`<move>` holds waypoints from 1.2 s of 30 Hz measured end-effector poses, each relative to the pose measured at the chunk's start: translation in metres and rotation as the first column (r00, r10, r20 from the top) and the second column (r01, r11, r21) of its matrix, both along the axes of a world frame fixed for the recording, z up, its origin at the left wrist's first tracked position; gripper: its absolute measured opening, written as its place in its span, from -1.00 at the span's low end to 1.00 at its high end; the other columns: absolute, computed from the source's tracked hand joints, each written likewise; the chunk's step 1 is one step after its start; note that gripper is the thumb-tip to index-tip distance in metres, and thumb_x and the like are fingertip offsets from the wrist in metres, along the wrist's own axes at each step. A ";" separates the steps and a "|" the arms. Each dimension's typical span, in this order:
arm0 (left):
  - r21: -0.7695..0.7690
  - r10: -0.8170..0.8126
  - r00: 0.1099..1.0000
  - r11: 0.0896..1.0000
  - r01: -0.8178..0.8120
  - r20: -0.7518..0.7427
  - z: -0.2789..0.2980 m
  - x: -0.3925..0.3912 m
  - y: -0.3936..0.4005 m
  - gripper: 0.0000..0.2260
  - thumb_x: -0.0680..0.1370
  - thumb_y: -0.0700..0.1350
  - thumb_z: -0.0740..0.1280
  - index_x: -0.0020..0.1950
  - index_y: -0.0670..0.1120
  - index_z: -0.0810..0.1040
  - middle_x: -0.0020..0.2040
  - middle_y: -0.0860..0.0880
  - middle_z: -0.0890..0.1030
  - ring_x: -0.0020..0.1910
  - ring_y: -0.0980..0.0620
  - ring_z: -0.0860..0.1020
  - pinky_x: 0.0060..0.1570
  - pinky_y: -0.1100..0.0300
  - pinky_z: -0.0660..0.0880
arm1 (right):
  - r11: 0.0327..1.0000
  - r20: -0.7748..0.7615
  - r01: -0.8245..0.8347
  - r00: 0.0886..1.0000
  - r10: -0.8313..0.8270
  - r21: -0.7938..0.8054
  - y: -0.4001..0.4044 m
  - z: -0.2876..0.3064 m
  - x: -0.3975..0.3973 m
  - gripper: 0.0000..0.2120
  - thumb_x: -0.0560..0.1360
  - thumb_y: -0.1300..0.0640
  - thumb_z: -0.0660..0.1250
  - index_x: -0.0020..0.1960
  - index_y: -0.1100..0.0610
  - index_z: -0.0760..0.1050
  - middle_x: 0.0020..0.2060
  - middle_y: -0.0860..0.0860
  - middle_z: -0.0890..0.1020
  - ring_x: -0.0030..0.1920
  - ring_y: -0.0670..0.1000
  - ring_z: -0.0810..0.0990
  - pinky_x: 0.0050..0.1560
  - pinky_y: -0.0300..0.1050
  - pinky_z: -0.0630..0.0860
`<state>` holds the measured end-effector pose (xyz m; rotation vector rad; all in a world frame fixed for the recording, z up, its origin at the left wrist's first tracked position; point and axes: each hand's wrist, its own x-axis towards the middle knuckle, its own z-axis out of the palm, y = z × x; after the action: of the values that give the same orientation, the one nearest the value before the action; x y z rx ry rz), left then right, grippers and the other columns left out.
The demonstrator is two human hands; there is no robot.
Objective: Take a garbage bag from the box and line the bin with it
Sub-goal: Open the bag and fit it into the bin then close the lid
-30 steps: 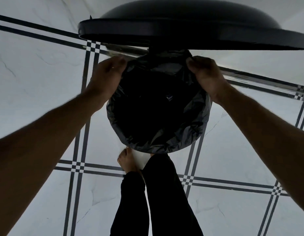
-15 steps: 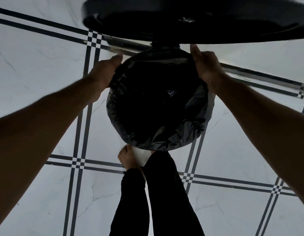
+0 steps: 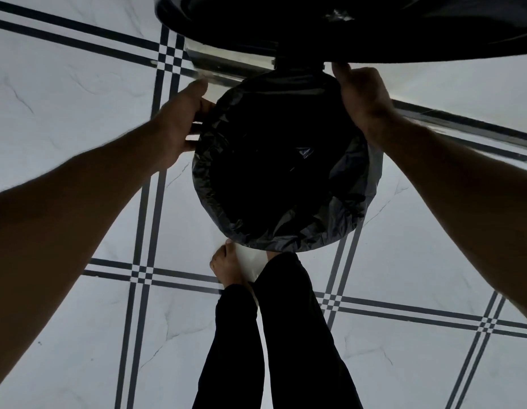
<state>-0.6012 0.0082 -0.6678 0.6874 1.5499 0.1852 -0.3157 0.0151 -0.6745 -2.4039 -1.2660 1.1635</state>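
Note:
A black garbage bag (image 3: 339, 225) is folded over the round rim of the bin and hangs dark inside it; the bin's own wall is hidden under the plastic. The bin's black lid (image 3: 344, 28) stands raised above the far side. My left hand (image 3: 179, 125) presses the bag against the rim's far-left side, fingers wrapped on the plastic. My right hand (image 3: 364, 98) grips the bag at the far-right rim, close under the lid. The garbage bag box is not in view.
White marble floor tiles (image 3: 64, 98) with dark striped borders surround the bin. My legs in black trousers (image 3: 274, 335) and a bare foot (image 3: 226, 267) stand at the bin's near side. A metal floor strip (image 3: 226, 63) runs behind the bin.
Both hands slid outward and down along the far rim, spreading the bag over it. The view tilted, so the lid now fills more of the top edge.

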 end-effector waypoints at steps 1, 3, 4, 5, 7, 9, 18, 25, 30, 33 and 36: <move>0.035 -0.039 0.999 0.999 0.039 0.005 -0.002 -0.002 -0.006 -0.54 0.64 0.26 0.02 -0.10 0.01 0.56 -0.19 0.08 0.58 -0.19 0.10 0.53 -0.05 0.12 0.42 | 1.000 -0.006 -0.002 1.000 0.002 -0.012 0.000 0.002 0.000 -0.39 0.55 -0.36 0.12 -0.43 0.09 0.19 -0.48 -0.02 0.30 -0.47 -0.02 0.27 -0.37 -0.09 0.22; 0.034 0.011 1.000 0.999 -0.011 -0.013 0.004 0.001 -0.014 -0.55 0.65 0.27 0.01 0.07 0.01 0.55 -0.16 0.07 0.58 -0.18 0.11 0.54 -0.12 0.16 0.43 | 0.998 -0.069 0.013 0.997 -0.017 -0.063 -0.001 0.005 0.006 -0.48 0.54 -0.35 0.14 -0.35 0.05 0.33 -0.41 -0.04 0.38 -0.42 -0.04 0.34 -0.35 -0.13 0.26; 0.020 0.053 0.998 0.998 -0.053 0.014 0.004 0.002 -0.018 -0.55 0.64 0.28 0.01 0.15 0.01 0.52 -0.14 0.07 0.58 -0.18 0.11 0.54 -0.13 0.17 0.43 | 0.997 -0.124 0.021 0.992 -0.031 -0.080 -0.002 0.008 0.009 -0.51 0.55 -0.32 0.15 -0.30 0.05 0.40 -0.38 -0.05 0.43 -0.39 -0.05 0.40 -0.31 -0.15 0.31; 0.045 0.084 0.996 0.995 -0.084 0.015 0.008 0.001 -0.017 -0.55 0.64 0.29 0.01 0.21 0.01 0.49 -0.13 0.06 0.57 -0.17 0.11 0.54 -0.13 0.18 0.44 | 0.996 -0.183 0.038 0.982 -0.054 -0.086 -0.003 0.011 0.013 -0.54 0.56 -0.30 0.16 -0.28 0.04 0.46 -0.34 -0.04 0.49 -0.34 -0.04 0.47 -0.25 -0.16 0.38; 0.132 0.115 0.993 0.985 -0.113 -0.011 0.019 -0.004 -0.017 -0.56 0.65 0.25 0.03 0.25 -0.01 0.50 -0.12 0.06 0.57 -0.12 0.11 0.55 -0.09 0.19 0.45 | 0.996 -0.236 0.074 0.968 -0.083 -0.048 -0.006 0.013 0.023 -0.61 0.56 -0.23 0.19 -0.24 0.01 0.56 -0.25 -0.03 0.60 -0.24 -0.03 0.57 -0.15 -0.15 0.48; 0.175 0.241 0.967 0.959 -0.223 -0.088 0.019 0.004 -0.014 -0.59 0.65 0.17 0.10 0.19 -0.05 0.60 -0.17 0.05 0.55 -0.13 0.10 0.52 -0.03 0.16 0.42 | 0.981 -0.281 0.180 0.947 -0.154 0.068 -0.015 0.013 0.032 -0.77 0.52 -0.09 0.24 -0.21 -0.02 0.57 -0.24 -0.05 0.60 -0.24 -0.08 0.54 -0.19 -0.16 0.45; -0.142 0.206 0.949 0.959 -0.244 -0.241 -0.227 0.005 -0.318 -0.34 0.47 0.28 -0.08 -0.07 -0.20 0.60 -0.06 -0.17 0.71 0.01 -0.22 0.58 0.15 -0.03 0.44 | 0.962 -0.239 0.249 0.946 -0.218 0.109 -0.089 0.014 0.032 -0.76 0.60 -0.09 0.24 -0.05 0.02 0.58 -0.21 -0.14 0.60 -0.19 -0.18 0.55 -0.06 -0.17 0.52; -0.171 0.594 0.803 0.796 -0.581 0.038 0.035 0.017 -0.148 -0.52 0.68 0.19 0.01 0.47 -0.04 0.40 0.38 -0.07 0.53 0.35 -0.07 0.51 0.35 -0.04 0.44 | 0.907 -0.279 0.420 0.867 -0.412 -0.033 -0.075 0.010 0.026 -0.56 0.62 -0.21 0.12 -0.13 0.11 0.53 -0.17 -0.02 0.60 -0.19 -0.09 0.58 -0.14 -0.20 0.54; -0.144 0.552 0.832 0.828 -0.541 0.048 0.041 0.026 -0.160 -0.55 0.68 0.17 0.07 0.49 0.00 0.38 0.42 -0.05 0.51 0.40 -0.06 0.48 0.42 -0.04 0.40 | 0.906 -0.191 0.418 0.886 -0.423 -0.066 -0.070 0.006 0.020 -0.46 0.62 -0.27 0.00 -0.13 0.10 0.53 -0.22 -0.04 0.57 -0.21 -0.05 0.55 -0.18 -0.17 0.47; -0.141 0.568 0.819 0.821 -0.554 0.087 0.038 0.022 -0.154 -0.58 0.69 0.13 0.08 0.47 -0.01 0.41 0.40 -0.06 0.53 0.37 -0.06 0.50 0.41 -0.05 0.42 | 0.924 -0.208 0.381 0.902 -0.379 -0.029 -0.072 0.002 0.026 -0.51 0.63 -0.26 0.01 -0.12 0.12 0.44 -0.22 0.04 0.47 -0.21 0.00 0.45 -0.26 -0.20 0.38; -0.186 0.577 0.809 0.811 -0.554 0.108 0.035 0.019 -0.158 -0.55 0.69 0.15 0.02 0.49 -0.02 0.39 0.41 -0.06 0.52 0.38 -0.07 0.50 0.39 -0.03 0.43 | 0.954 -0.172 0.296 0.943 -0.286 0.037 -0.072 0.002 0.031 -0.56 0.67 -0.17 0.01 0.04 0.16 0.45 -0.15 -0.04 0.47 -0.17 -0.11 0.44 -0.31 -0.35 0.40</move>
<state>-0.5819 -0.1496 -0.6325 0.0655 1.5583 0.5575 -0.2846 -0.0564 -0.6728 -2.2954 -0.8480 1.1846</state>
